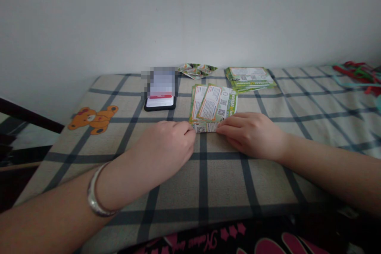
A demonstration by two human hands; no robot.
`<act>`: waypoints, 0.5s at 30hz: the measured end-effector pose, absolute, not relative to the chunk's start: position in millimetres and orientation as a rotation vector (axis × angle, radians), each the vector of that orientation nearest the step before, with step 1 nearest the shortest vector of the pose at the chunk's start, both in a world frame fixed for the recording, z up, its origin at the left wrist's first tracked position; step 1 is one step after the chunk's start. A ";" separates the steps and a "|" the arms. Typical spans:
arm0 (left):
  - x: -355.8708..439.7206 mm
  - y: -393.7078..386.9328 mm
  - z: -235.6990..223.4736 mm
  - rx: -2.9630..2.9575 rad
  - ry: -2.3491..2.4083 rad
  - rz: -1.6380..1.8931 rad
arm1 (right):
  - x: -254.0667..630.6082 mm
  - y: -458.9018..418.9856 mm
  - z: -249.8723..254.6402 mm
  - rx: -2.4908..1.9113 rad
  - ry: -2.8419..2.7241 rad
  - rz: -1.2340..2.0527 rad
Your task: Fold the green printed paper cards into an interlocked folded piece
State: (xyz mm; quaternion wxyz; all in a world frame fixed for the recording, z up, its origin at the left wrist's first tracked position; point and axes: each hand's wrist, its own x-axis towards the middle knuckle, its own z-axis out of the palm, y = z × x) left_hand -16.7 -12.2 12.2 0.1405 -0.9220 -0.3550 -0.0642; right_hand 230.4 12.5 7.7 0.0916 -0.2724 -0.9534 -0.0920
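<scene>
A narrow strip of printed paper leaflet (206, 127), with part of a QR code showing, lies between my two hands near the middle of the table. My left hand (171, 143), with a silver bangle on its wrist, has its fingers closed at the strip's left end. At the right end, the bent fingers of my right hand (253, 134) press on the paper and cover part of it. Just beyond the strip, several green-and-white leaflets (208, 101) overlap one another, and the right hand's fingers reach their lower right corner. Both thumbs are hidden.
A phone (160, 101) lies left of the leaflets. Along the wall are a folded piece of green printed paper (198, 70) and a leaflet stack (250, 77). Red and turquoise items (357, 73) lie far right. A bear picture (93, 119) marks the checked cloth (223, 178).
</scene>
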 end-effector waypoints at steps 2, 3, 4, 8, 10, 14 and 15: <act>-17.4 -11.6 14.1 -2.653 -1.030 -0.202 | 227.7 13.1 10.2 -0.828 -2.850 -0.313; -17.8 -11.2 15.1 -2.651 -1.024 -0.206 | 226.3 13.3 11.4 -0.823 -2.860 -0.344; -18.1 -10.7 16.0 -2.648 -1.015 -0.212 | 224.8 13.4 12.4 -0.812 -2.866 -0.382; -20.0 -8.1 15.7 -2.658 -0.998 -0.254 | 218.3 13.3 14.4 -0.722 -2.891 -0.542; -21.2 -6.1 13.0 -2.672 -0.989 -0.280 | 215.8 13.5 14.8 -0.673 -2.909 -0.568; -23.7 -0.4 6.8 -2.705 -0.942 -0.405 | 215.7 15.7 14.9 -0.592 -2.956 -0.525; -24.2 1.2 5.8 -2.727 -0.926 -0.430 | 216.9 16.9 14.4 -0.600 -2.952 -0.488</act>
